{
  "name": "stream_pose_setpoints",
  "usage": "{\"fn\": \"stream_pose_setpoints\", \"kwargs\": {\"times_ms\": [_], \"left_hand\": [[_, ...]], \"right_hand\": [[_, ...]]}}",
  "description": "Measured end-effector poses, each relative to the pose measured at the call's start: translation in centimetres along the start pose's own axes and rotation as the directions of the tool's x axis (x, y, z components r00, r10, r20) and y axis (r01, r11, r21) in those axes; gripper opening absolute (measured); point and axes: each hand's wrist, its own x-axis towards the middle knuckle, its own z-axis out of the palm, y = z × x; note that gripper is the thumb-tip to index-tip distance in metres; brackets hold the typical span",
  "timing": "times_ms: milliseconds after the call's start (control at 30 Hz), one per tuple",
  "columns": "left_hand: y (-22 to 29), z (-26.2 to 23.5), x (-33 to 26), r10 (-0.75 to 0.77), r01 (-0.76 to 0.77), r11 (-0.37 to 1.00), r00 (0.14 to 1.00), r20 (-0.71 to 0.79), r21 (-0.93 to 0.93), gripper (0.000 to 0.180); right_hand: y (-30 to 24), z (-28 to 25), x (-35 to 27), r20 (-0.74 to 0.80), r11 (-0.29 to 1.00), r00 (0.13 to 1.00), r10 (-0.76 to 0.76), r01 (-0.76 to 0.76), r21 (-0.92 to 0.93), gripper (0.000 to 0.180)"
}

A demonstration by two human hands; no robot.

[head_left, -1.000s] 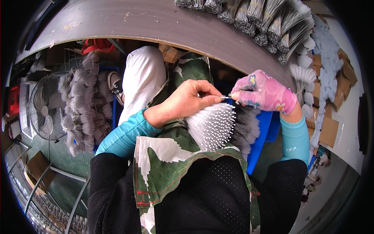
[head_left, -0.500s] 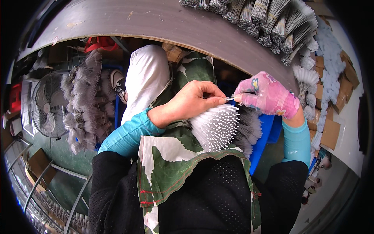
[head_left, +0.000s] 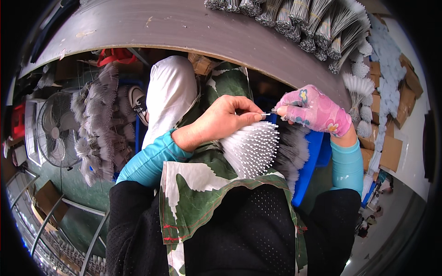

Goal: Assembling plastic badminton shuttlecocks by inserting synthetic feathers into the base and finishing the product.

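Observation:
My bare left hand [head_left: 221, 117] pinches a thin white-tipped wire brush [head_left: 267, 114] between thumb and fingertips above my lap. My right hand [head_left: 314, 110], in a pink flowered glove with bare fingertips, is closed in a pinch just right of it, at the brush's other end. What the right fingertips hold is too small to make out. Right under my left hand a fanned bundle of white-tipped wire brushes [head_left: 252, 149] rests on my camouflage apron [head_left: 198, 184]. Darker grey bristles [head_left: 293, 149] lie beside that bundle on the right.
A grey-brown table [head_left: 175, 27] curves across the far side, with bundles of wire stems [head_left: 299, 18] at its right. Blue plastic [head_left: 307, 172] stands right of my lap. To the left are a fan [head_left: 56, 126], hanging grey brushes [head_left: 99, 124] and a metal rack [head_left: 87, 207].
My right hand has shifted slightly, its fingers curled differently near the left fingertips. The left hand keeps its pinch. The whole view has moved a little.

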Motion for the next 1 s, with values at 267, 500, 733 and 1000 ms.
{"fn": "stream_pose_setpoints", "kwargs": {"times_ms": [267,500,733,1000], "left_hand": [[0.0,0.0,0.1,-0.069,0.069,0.998,0.997,0.037,-0.008,0.015],[0.1,0.0,0.2,-0.102,0.104,0.994,0.993,0.051,-0.027,0.016],[0.3,0.1,-0.2,-0.037,0.037,0.999,0.999,-0.008,-0.006,0.013],[-1.5,1.2,-1.0,0.23,-0.271,0.958,0.92,-0.318,-0.091,0.01]], "right_hand": [[-1.0,0.1,0.1,0.043,0.975,0.992,-0.115,0.121,-0.189,0.026],[-1.2,0.5,0.0,0.006,0.946,0.985,-0.172,0.167,-0.279,0.023],[-0.4,0.8,-0.1,-0.082,0.92,0.975,-0.205,0.163,-0.356,0.023],[1.6,1.9,1.1,-0.165,0.891,0.984,0.063,0.019,0.453,0.028]]}}
